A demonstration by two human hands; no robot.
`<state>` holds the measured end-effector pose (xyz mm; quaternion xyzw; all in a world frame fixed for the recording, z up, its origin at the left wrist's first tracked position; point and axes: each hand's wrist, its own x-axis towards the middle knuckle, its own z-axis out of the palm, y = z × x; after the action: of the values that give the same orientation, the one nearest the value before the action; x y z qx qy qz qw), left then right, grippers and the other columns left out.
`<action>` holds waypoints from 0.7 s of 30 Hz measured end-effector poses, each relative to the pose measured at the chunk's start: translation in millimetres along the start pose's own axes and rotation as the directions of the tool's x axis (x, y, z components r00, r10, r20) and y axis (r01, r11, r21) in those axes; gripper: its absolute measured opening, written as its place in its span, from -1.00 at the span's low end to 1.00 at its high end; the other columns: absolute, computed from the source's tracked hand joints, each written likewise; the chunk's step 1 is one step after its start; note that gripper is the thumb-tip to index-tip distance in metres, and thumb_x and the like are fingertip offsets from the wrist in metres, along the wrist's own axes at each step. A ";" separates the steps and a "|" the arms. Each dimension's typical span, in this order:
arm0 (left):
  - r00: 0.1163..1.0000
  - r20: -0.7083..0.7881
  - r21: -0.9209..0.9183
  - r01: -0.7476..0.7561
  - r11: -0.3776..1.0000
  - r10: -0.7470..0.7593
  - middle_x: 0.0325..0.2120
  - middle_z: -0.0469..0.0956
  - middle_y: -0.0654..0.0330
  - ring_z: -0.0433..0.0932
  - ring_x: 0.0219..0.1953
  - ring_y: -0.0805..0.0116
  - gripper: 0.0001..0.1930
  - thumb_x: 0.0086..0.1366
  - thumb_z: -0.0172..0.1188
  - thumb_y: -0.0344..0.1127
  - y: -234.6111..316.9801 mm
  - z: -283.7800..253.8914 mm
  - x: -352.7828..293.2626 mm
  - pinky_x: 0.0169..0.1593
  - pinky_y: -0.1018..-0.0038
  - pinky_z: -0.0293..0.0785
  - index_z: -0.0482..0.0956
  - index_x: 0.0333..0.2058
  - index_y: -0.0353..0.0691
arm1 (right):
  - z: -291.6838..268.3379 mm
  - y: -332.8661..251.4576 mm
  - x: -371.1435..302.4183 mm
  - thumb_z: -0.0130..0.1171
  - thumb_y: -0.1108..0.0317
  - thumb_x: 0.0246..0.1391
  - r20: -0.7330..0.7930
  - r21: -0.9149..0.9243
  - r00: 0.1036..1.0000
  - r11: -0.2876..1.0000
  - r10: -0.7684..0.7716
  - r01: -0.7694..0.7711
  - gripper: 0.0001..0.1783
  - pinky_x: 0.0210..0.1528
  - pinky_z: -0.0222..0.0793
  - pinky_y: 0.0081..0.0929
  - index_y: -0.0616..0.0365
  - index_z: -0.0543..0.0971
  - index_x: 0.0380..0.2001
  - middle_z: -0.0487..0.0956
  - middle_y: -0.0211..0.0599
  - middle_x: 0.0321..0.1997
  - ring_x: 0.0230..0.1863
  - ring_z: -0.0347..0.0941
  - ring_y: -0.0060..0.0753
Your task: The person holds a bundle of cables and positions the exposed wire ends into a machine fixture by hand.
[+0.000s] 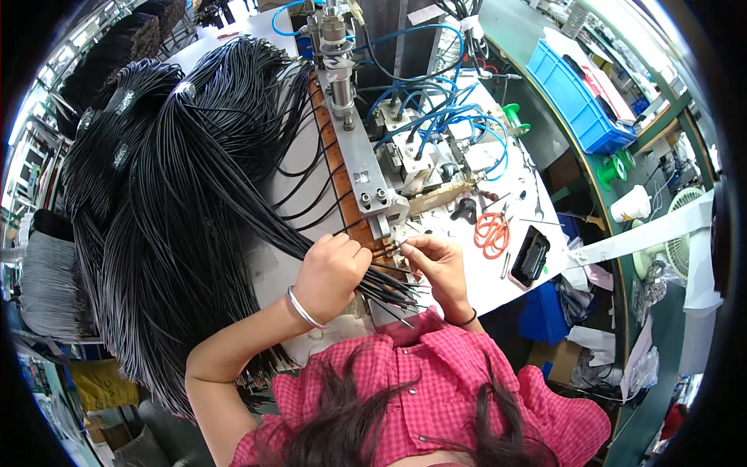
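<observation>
My left hand (333, 274) is closed around a bunch of black cables (261, 214), whose cut ends (389, 289) fan out below it toward my right. The cables trail back to a large black heap on the left. My right hand (437, 268) has thumb and index finger pinched on the end of a thin black cable, right under the metal head (380, 226) of a pneumatic press (354, 148). Several single cables lie across the brown strip (342, 183) along the press. The exact tip between my right fingers is too small to make out.
Blue air hoses (436, 117) tangle over metal blocks behind the press. On the white table's right side lie a red cord coil (492, 235), a black tray (531, 255) and small tools. A blue crate (580, 97) and a white cup (630, 204) stand farther right.
</observation>
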<state>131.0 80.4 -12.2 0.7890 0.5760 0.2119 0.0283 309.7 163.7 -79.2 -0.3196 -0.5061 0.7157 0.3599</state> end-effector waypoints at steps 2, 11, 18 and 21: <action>0.999 0.039 0.021 0.000 1.000 -0.001 -0.58 0.39 0.15 0.37 -0.43 0.16 -0.79 -0.25 0.11 -0.53 0.2 -0.3 0.0 -0.33 0.34 0.28 0.44 -0.50 -0.27 | -1.5 -0.8 -0.5 0.18 0.45 0.01 0.001 -0.005 1.000 1.000 -0.006 0.006 -0.90 -0.62 0.15 -0.80 0.25 0.56 -0.39 0.51 -0.49 -0.56 -0.61 0.31 -0.80; 0.999 0.021 -0.021 0.026 0.999 -0.026 -0.58 0.36 0.15 0.36 -0.41 0.17 -0.82 -0.23 0.12 -0.51 0.9 0.7 1.9 -0.33 0.34 0.27 0.41 -0.53 -0.25 | -9.3 -6.8 4.7 0.23 0.44 -0.04 0.244 0.106 0.952 0.970 0.186 -0.217 -0.90 -0.64 0.16 -0.79 0.24 0.55 -0.43 0.50 -0.49 -0.60 -0.67 0.28 -0.77; 0.995 -0.003 -0.036 -0.104 0.994 0.104 -0.58 0.36 0.17 0.36 -0.40 0.17 -0.82 -0.23 0.10 -0.52 -0.7 8.0 2.9 -0.28 0.33 0.27 0.41 -0.53 -0.24 | -14.4 -1.5 7.5 0.20 0.42 0.00 0.159 0.055 0.981 0.991 0.114 -0.124 -0.90 -0.64 0.17 -0.79 0.22 0.53 -0.48 0.49 -0.48 -0.61 -0.69 0.29 -0.76; 0.993 -0.029 0.031 -0.109 0.994 0.110 -0.57 0.37 0.18 0.37 -0.38 0.22 -0.86 -0.20 0.11 -0.49 -5.1 9.1 4.0 -0.28 0.37 0.27 0.40 -0.55 -0.22 | -12.0 2.1 10.8 0.12 0.42 0.06 0.059 -0.075 0.995 0.994 0.078 -0.073 -0.88 -0.63 0.17 -0.79 0.23 0.49 -0.51 0.45 -0.50 -0.63 -0.66 0.27 -0.77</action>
<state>130.7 87.6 -20.7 0.8165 0.5351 0.2166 -0.0038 313.3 178.2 -85.7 -0.3293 -0.5302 0.7193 0.3050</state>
